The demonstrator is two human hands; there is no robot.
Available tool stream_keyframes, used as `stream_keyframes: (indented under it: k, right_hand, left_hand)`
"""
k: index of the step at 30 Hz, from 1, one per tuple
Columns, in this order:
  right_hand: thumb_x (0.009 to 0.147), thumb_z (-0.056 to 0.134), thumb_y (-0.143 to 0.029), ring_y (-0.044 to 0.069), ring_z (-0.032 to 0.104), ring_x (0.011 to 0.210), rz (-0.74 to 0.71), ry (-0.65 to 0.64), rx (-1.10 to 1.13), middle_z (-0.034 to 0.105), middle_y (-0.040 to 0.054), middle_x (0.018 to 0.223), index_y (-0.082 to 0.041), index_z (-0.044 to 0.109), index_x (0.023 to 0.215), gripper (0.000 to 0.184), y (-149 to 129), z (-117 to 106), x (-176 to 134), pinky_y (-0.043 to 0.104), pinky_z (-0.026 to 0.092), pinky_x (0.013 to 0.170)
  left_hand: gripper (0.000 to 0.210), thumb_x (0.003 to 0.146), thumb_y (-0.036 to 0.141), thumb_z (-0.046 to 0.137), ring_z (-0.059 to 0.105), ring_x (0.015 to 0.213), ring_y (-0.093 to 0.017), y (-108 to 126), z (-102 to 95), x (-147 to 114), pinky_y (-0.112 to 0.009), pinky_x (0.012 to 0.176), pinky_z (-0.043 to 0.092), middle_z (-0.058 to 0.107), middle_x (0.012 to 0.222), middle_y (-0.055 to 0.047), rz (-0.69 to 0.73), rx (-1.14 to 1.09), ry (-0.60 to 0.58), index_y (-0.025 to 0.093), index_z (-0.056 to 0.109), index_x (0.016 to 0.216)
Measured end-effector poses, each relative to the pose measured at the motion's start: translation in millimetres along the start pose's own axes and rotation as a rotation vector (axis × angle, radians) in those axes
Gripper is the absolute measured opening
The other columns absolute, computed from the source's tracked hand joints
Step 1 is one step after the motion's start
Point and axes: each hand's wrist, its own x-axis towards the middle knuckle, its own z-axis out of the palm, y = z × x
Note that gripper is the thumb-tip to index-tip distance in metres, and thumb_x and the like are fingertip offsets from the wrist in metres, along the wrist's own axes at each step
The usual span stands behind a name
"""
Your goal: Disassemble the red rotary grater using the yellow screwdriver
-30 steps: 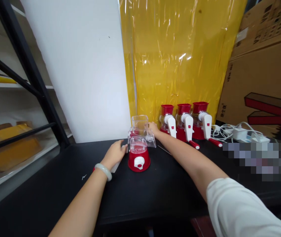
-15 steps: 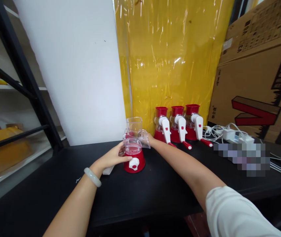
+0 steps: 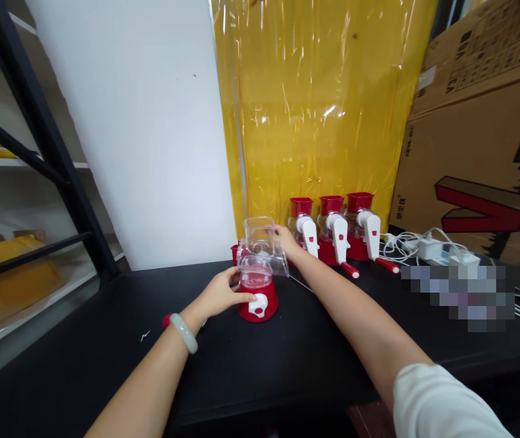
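A rotary grater's red base [image 3: 270, 302] with a white knob [image 3: 259, 304] on its front stands upright on the black table. My left hand [image 3: 220, 294] grips its left side, the thumb reaching to the knob and the other fingers partly hidden behind. A clear plastic grater housing [image 3: 259, 230] sits at the top of the base; whether it is seated cannot be told. My right hand [image 3: 286, 239] holds the housing at its upper right side, with some fingertips behind it. A red handle end [image 3: 166, 320] shows beside my left wrist, and a red part [image 3: 235, 252] behind the base.
Three assembled red-and-white rotary graters [image 3: 333, 231] stand in a row at the back right. White cables and plugs [image 3: 428, 248] lie beyond them, before a large cardboard box [image 3: 474, 152]. A black-framed shelf [image 3: 50, 146] stands left. A small white scrap [image 3: 145, 335] lies on the table [image 3: 118, 365].
The base and clear housing have shifted slightly right with both hands. The red handle end and the red part behind the base have come into sight. The view has moved a little.
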Motion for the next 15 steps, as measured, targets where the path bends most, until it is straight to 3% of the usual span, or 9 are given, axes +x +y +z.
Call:
stream_keyframes:
  k: [3,5,7,11,15]
  right_hand:
    - [0.099,0.046,-0.017,0.018,0.074,0.109,0.014,0.086,0.258,0.075,0.0144,0.125,-0.016,0.069,0.121,0.032,-19,-25,10,0.035,0.055,0.1]
    - [0.099,0.055,-0.029,0.019,0.076,0.105,-0.017,0.098,0.466,0.079,0.0126,0.113,-0.019,0.07,0.115,0.024,-38,-39,8,0.036,0.055,0.099]
    - [0.101,0.054,-0.044,0.019,0.076,0.102,-0.066,0.047,0.514,0.079,0.0102,0.107,-0.021,0.07,0.114,0.031,-58,-52,0,0.038,0.056,0.098]
    - [0.096,0.059,-0.056,0.022,0.069,0.117,-0.251,-0.084,0.272,0.074,0.0101,0.124,-0.021,0.07,0.117,0.042,-91,-67,-27,0.041,0.052,0.103]
    - [0.085,0.074,-0.06,0.028,0.063,0.126,-0.368,-0.16,0.021,0.066,0.0134,0.139,-0.023,0.068,0.129,0.058,-100,-70,-45,0.047,0.048,0.109]
  left_hand:
    - [0.071,0.06,0.037,0.094,0.069,0.121,-0.032,0,6.5,1,-0.047,0.109,0.052,0.072,0.131,-0.017,-0.022,0.048,0.049,0.015,0.07,0.123]
    - [0.069,0.063,0.04,0.092,0.071,0.119,-0.032,4,7.4,-1,-0.045,0.107,0.053,0.073,0.13,-0.015,-0.014,0.116,0.061,0.015,0.072,0.124]
    - [0.062,0.069,0.043,0.088,0.072,0.116,-0.031,13,5.0,-5,-0.042,0.105,0.054,0.075,0.127,-0.012,0.013,0.211,0.042,0.018,0.074,0.124]
    - [0.054,0.072,0.056,0.083,0.074,0.107,-0.034,31,-3.3,-16,-0.038,0.093,0.056,0.079,0.117,-0.011,-0.02,0.462,0.081,0.021,0.082,0.113]
    - [0.049,0.075,0.058,0.078,0.076,0.094,-0.033,40,-5.1,-22,-0.034,0.084,0.054,0.081,0.103,-0.011,0.0,0.575,0.116,0.022,0.084,0.108]
